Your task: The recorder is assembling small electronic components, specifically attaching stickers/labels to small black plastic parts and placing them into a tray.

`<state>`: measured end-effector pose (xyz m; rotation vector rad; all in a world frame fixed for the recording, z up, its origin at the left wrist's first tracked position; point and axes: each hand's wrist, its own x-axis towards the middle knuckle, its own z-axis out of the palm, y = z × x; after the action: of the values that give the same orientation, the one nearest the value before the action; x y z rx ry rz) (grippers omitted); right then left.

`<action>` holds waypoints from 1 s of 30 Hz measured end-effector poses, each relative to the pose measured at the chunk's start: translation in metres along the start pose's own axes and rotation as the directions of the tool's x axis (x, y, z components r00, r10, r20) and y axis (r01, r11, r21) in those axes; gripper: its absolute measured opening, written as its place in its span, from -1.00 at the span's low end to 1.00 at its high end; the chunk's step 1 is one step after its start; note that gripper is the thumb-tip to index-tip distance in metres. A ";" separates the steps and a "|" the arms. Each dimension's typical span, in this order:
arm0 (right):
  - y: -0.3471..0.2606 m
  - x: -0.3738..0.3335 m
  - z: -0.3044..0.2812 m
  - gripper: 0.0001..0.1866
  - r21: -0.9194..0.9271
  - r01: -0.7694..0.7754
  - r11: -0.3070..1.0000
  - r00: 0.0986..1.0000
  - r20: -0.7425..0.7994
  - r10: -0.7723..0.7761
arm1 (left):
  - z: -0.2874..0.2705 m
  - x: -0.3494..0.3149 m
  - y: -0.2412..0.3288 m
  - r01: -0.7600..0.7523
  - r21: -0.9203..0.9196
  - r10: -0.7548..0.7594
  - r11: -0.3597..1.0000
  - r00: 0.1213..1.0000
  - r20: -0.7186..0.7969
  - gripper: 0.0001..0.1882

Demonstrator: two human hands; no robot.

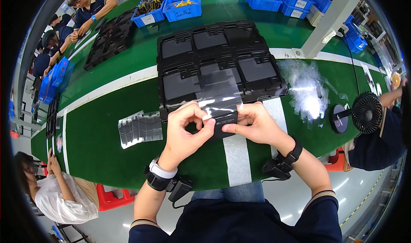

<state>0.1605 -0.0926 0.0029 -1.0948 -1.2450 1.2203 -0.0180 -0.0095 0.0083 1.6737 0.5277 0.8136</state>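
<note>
Close in front of me, a dark flat panel (222, 128) is held between my two hands. A clear plastic film (220, 95) stretches from its far edge toward the black tray (274, 90). My left hand (185, 134) is closed, thumb and forefinger pinching the film at its near left corner. With thumb on top and fingers behind, my right hand (262, 125) grips the panel's right side. Dark flat panels (257, 69) lie in several tray compartments. The fingers and the film cover part of the held panel.
Left of my hands lies a strip sheet of clear film (140, 129). A heap of loose clear films (306, 95) is at right, beside a black fan (367, 112). A metal post (332, 27) rises behind it. Blue bins (182, 7) line the far side. Other people sit around.
</note>
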 end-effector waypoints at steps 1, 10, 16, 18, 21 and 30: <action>0.000 0.000 0.001 -0.76 -0.005 0.012 1.000 1.000 -0.021 -0.013 | 0.002 0.000 -0.002 -0.034 0.037 0.035 0.999 0.999 -0.029 -0.92; 0.000 0.002 -0.002 -0.89 0.149 0.144 0.978 0.946 -0.310 -0.092 | 0.004 0.003 0.001 0.171 -0.087 -0.177 0.981 0.982 -0.061 -0.86; -0.001 0.003 -0.013 -0.79 0.061 0.216 0.974 0.841 -0.518 -0.154 | 0.004 0.007 -0.003 0.086 0.155 -0.052 0.984 0.976 -0.211 -0.86; -0.001 0.003 -0.018 -0.82 0.126 0.123 0.984 0.889 -0.454 -0.052 | 0.003 0.007 0.000 0.100 0.107 -0.074 0.989 0.972 -0.225 -0.86; -0.001 0.003 -0.010 -0.76 0.106 -0.005 0.994 0.970 -0.239 0.030 | 0.004 0.005 0.002 0.087 0.008 -0.084 0.996 0.982 -0.171 -0.86; -0.004 -0.003 -0.010 -0.80 -0.058 0.207 0.977 0.957 -0.194 -0.214 | 0.004 0.004 0.003 0.081 0.008 -0.080 0.997 0.992 -0.095 -0.88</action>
<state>0.1704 -0.0954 0.0058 -1.0541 -1.1990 0.9068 -0.0129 -0.0100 0.0113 1.6202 0.6623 0.8347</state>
